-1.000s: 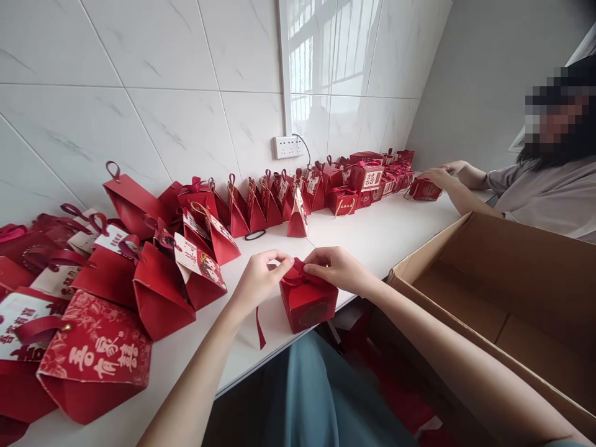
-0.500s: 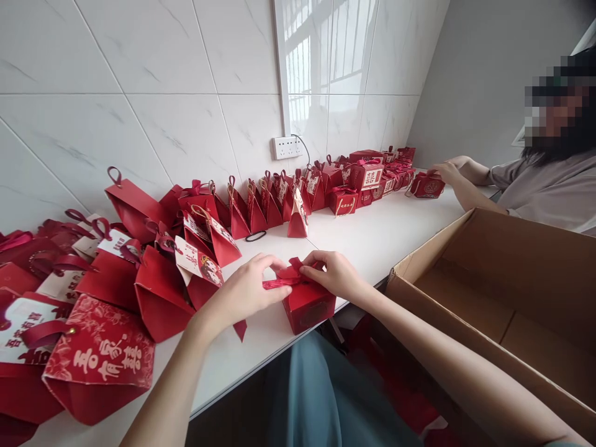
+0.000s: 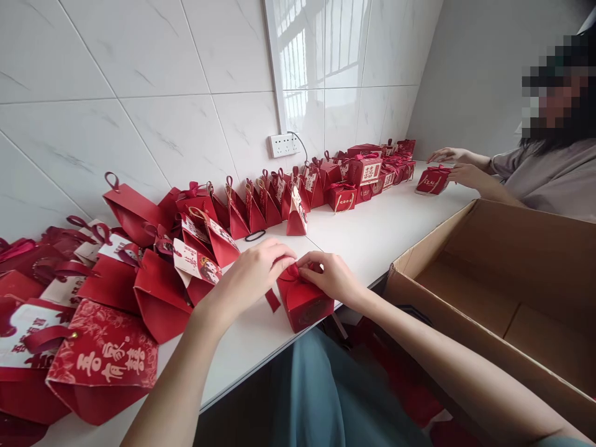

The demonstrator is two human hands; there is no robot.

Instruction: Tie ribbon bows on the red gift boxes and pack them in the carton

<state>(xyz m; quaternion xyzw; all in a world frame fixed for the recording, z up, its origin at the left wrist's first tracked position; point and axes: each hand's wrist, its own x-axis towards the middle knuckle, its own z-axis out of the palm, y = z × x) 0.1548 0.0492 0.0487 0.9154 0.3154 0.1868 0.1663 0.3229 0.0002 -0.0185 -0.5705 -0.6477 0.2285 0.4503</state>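
A red gift box point(image 3: 305, 304) stands on the white table close to its front edge. Dark red ribbon point(image 3: 292, 273) is gathered on top of it, and a loose ribbon end point(image 3: 272, 300) hangs at its left. My left hand point(image 3: 261, 267) reaches over the box from the left, thumb and fingers pinched on the ribbon. From the right, my right hand point(image 3: 328, 276) pinches the ribbon too, its thumb and forefinger curled together above the lid. The fingertips of both hands partly cover the knot.
Red gift boxes point(image 3: 162, 295) crowd the left and line the wall. A large open cardboard box point(image 3: 447, 316) stands at the right. Beyond it, a co-worker's hands point(image 3: 465, 174) handle another red box point(image 3: 432, 180). A socket strip point(image 3: 284, 146) is on the tiled wall.
My left hand has moved up and right, closer to my right hand over the ribbon. The loose ribbon end has shifted up. The co-worker's box has turned and one of their hands has lifted off.
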